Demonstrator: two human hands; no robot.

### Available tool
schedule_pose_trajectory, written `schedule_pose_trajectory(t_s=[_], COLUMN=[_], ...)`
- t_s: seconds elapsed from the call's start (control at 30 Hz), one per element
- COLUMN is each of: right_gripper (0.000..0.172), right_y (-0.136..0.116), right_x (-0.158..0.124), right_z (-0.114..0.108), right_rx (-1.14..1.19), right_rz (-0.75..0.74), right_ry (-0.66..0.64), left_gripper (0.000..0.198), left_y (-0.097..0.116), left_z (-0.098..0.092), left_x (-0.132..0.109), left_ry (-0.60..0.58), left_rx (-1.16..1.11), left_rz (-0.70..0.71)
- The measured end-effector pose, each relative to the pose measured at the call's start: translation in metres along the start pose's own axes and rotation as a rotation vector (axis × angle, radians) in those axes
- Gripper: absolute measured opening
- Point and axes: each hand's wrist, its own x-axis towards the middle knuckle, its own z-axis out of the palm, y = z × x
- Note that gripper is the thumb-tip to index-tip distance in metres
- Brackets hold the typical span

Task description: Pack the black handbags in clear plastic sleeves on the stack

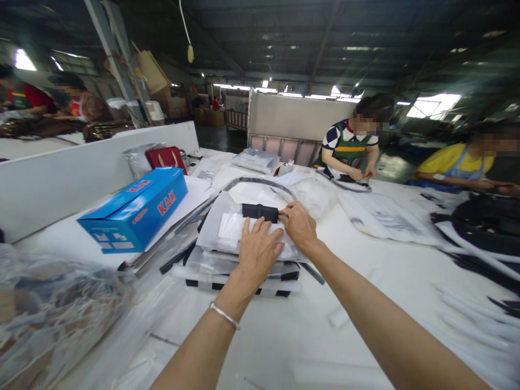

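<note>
A handbag (215, 230), covered in translucent wrapping, lies on a stack of other wrapped pieces (244, 284) with black edges. Its wrapped handle (260, 180) arches away from me. Across the upper part runs a short black strap (249, 210) with a loop round its middle. My left hand (260, 244) rests flat on the white wrapping, fingers spread, the fingertips just below the strap. At the strap's right end my right hand (299, 225) is closed, thumb and fingers pinched on it. Its fingertips are partly hidden.
A blue box (134, 208) stands left on the white table (365, 303), with a red bag (166, 158) behind it. Plastic bags (52, 314) heap at near left. Black bags (487, 225) and white tubes (479, 319) lie right. A co-worker (349, 143) works across the table.
</note>
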Motion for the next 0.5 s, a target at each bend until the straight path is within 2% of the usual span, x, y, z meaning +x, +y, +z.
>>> schedule_pose_trajectory(t_s=[0.13,0.3,0.5], right_gripper=[0.026,0.029,0.035], right_y=[0.000,0.003,0.014], right_x=[0.005,0.005,0.014], right_z=[-0.006,-0.007,0.004], right_rx=[-0.185,-0.202,0.033], right_rz=[-0.139,-0.215,-0.042], right_ry=[-0.087,-0.112,-0.229], left_gripper=[0.026,0.025,0.029], left_y=[0.000,0.001,0.002], left_z=[0.002,0.003,0.002], left_x=[0.001,0.002,0.000], left_ry=[-0.020,-0.037,-0.059], left_rx=[0.001,-0.008,-0.002], left_rz=[0.003,0.000,0.009])
